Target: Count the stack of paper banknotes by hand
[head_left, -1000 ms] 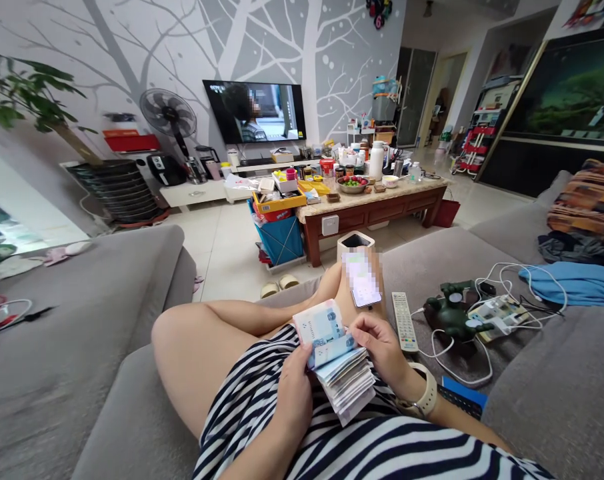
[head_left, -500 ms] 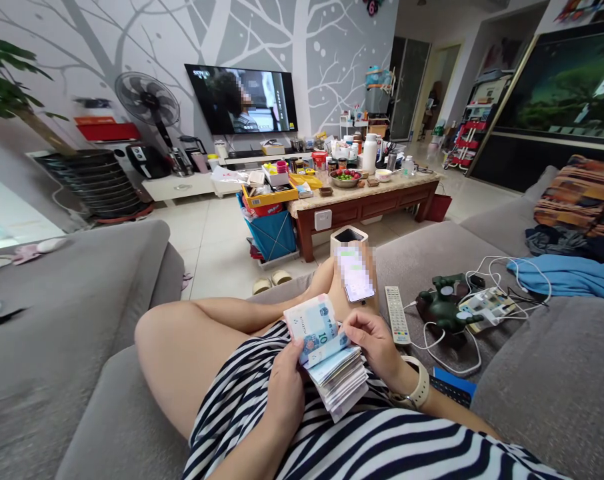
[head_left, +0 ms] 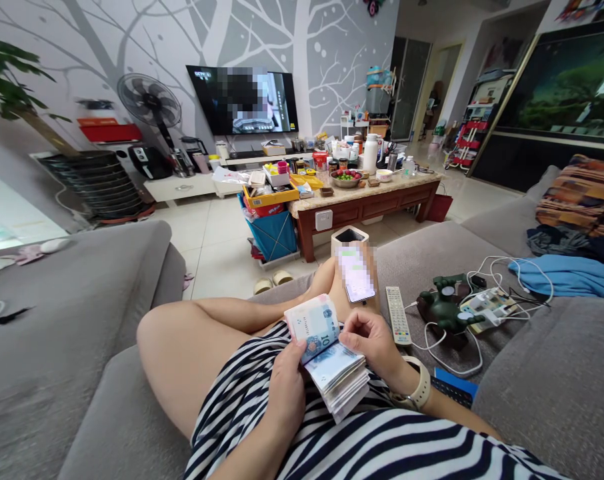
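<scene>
A folded wad of banknotes (head_left: 338, 379) rests over my lap, with blue 10 notes showing. My left hand (head_left: 286, 383) is closed around its left side, thumb lying on the fold. The upper notes (head_left: 312, 328) are bent back away from the lower part of the wad. At their right edge, the thumb and curled forefinger of my right hand (head_left: 371, 341) pinch the edge of a 10 note. A pale watch (head_left: 419, 383) is on my right wrist. Beyond the hands a lit phone (head_left: 358, 277) leans by my leg, its screen partly blurred out.
To the right on the grey sofa (head_left: 427, 247) lie a remote control (head_left: 398, 315), a dark green figure-shaped object (head_left: 443, 303) and white cables. A cluttered coffee table (head_left: 367, 210) stands ahead, beside a blue bin (head_left: 275, 235). A television (head_left: 242, 100) is on the far wall.
The note that curled up under my right fingers now lies flat on the lower part of the wad. My right fingertips have shifted slightly to the left, against the upper notes. My left hand keeps its hold.
</scene>
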Available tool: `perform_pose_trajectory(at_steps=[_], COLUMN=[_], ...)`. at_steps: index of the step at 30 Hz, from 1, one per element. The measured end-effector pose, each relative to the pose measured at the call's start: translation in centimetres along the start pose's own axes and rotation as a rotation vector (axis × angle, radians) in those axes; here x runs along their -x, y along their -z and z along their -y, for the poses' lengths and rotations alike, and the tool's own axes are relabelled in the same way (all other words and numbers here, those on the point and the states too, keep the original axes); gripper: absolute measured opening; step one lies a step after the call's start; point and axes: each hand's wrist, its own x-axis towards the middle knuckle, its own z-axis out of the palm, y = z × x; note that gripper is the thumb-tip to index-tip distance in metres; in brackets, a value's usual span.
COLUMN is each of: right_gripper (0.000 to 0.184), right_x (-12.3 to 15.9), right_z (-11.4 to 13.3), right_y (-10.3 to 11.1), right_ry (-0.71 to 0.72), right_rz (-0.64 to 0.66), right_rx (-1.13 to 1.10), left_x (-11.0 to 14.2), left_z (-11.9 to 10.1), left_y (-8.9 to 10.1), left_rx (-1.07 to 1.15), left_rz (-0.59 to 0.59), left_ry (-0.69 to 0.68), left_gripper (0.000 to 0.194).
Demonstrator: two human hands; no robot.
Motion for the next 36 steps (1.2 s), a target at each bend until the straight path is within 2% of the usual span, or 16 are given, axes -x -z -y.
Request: perform_pose_trajectory(at_steps=[3, 9, 17, 23, 26, 30, 36], right_gripper=[0.039, 0.038, 0.037, 0.035, 0.035, 0.034, 0.036], right_x=[-0.3, -0.8, -0.6, -0.2, 0.0, 0.1, 0.2], right_z=[-0.3, -0.6, -0.1, -0.4, -0.5, -0.5, -0.4], right_y=[0.0, -0.1, -0.3, -0.3, -0.3, -0.4, -0.4], right_ry=[-0.034, -0.064, -0.036, -0.015, -0.01, -0.03, -0.033], right_rz=[-0.04, -0.1, -0.083, -0.042, -0.016, 0.011, 0.017], right_rx=[-0.03, -0.06, 0.006, -0.033, -0.052, -0.073, -0.073], left_x=[0.2, 0.6, 0.3, -0.3, 0.0, 0.3, 0.0], left_z=[-0.3, -0.7, -0.3, 0.9, 0.6, 0.3, 0.5], left_y=[-0.1, -0.5, -0.2, 0.6, 0.4, 0.1, 0.4], left_rx=[0.115, 0.16, 0.062, -0.011, 0.012, 0.029, -0.009], left_rz=[0.08, 0.061, 0.039, -0.091, -0.05, 0.023, 0.02], left_ry=[0.044, 0.072, 0.034, -0.028, -0.024, -0.034, -0.029], left_gripper=[0.028, 0.015, 0.025, 0.041, 0.043, 0.035, 0.03])
